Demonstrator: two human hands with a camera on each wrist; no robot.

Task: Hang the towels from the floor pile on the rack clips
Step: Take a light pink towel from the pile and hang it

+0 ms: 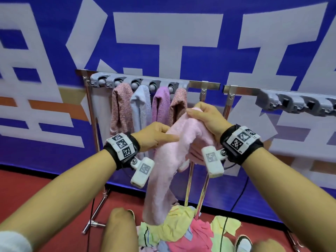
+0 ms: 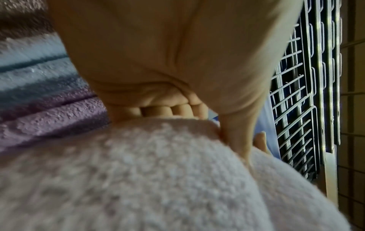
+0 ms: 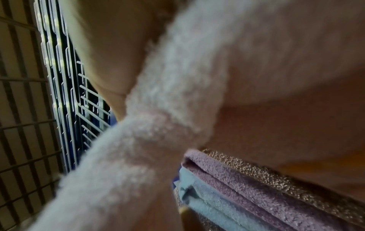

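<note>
Both hands hold a pale pink towel (image 1: 169,160) in front of the rack (image 1: 145,82). My right hand (image 1: 205,117) pinches its top edge, just right of the hanging towels. Lower and to the left, my left hand (image 1: 154,135) grips the towel's side. The towel's tail hangs down to the floor pile (image 1: 183,231) of yellow, pink and blue towels. Several towels hang from the grey clips (image 1: 154,85): speckled pink (image 1: 121,106), light blue (image 1: 141,106), purple (image 1: 161,104) and another speckled pink (image 1: 179,104). In both wrist views the pink towel (image 2: 158,179) (image 3: 158,125) fills the frame.
A second grey clip bar (image 1: 298,104) with bare clips runs along the right rail. The chrome rack legs (image 1: 94,215) stand on red floor before a blue and white banner (image 1: 181,42). My knee (image 1: 120,230) is beside the pile. Black cables (image 1: 238,197) trail down at right.
</note>
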